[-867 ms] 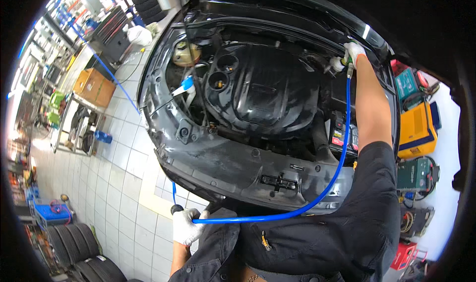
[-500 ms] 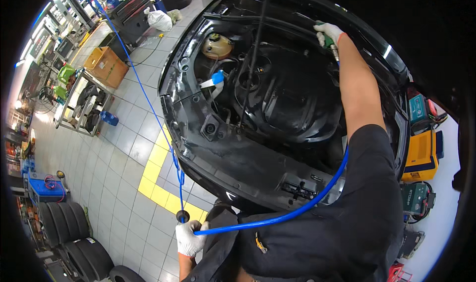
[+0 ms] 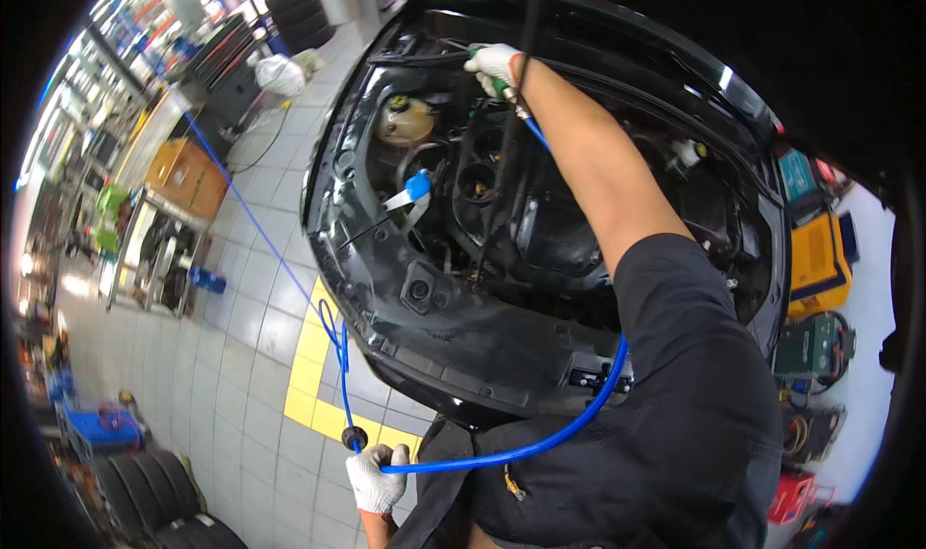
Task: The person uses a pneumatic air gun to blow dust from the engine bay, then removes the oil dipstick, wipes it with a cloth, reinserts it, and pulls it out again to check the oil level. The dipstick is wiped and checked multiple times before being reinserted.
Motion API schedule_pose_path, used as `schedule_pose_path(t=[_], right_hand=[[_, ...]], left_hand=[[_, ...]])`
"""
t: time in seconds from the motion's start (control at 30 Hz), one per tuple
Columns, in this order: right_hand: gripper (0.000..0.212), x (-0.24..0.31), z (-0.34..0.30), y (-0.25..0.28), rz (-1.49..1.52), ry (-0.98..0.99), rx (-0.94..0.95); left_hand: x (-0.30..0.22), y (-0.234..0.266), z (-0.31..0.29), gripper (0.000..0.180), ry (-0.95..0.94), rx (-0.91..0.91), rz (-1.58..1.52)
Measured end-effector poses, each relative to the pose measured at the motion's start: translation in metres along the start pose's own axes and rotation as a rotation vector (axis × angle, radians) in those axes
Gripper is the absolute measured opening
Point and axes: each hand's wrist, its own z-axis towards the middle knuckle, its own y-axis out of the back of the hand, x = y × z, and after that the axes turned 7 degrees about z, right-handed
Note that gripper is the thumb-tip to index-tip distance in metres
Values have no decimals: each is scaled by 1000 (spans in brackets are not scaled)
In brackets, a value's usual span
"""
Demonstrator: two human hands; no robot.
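Observation:
My right hand [image 3: 493, 65], in a white knit glove, is closed round a green air blow gun [image 3: 501, 90] at the back left of a black car's engine bay [image 3: 424, 303]. The gun's thin nozzle points left, along the rear edge. A blue air hose [image 3: 545, 442] runs from the gun, partly hidden by my arm, across my front to my left hand [image 3: 375, 479]. That gloved hand grips the hose beside a black round stopper [image 3: 354, 439]. Near the gun is a yellowish coolant reservoir [image 3: 405, 123], and in front of it a blue-capped filler [image 3: 417, 187].
A dark upright rod [image 3: 511, 134] crosses the engine bay close to my right forearm. The hose trails left over the tiled floor [image 3: 253, 308]. A metal cart [image 3: 159, 250], a cardboard box [image 3: 188, 178] and stacked tyres [image 3: 145, 491] stand left; a yellow case [image 3: 820, 264] stands right.
My right hand has swept left with the blow gun, from the back right to the back left of the engine bay. My left hand still grips the hose, slightly lower in view.

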Motion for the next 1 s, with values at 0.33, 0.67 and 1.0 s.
schedule_pose_path(t=[0.33, 0.67, 1.0], right_hand=[[71, -73, -138, 87, 35, 253, -39], [45, -225, -371, 585, -796, -453, -1244], [66, -100, -289, 200, -286, 77, 191]], left_hand=[[-29, -26, 39, 46, -395, 189, 257], [-40, -42, 14, 39, -200, 361, 444], [-118, -55, 9, 44, -204, 333, 322]])
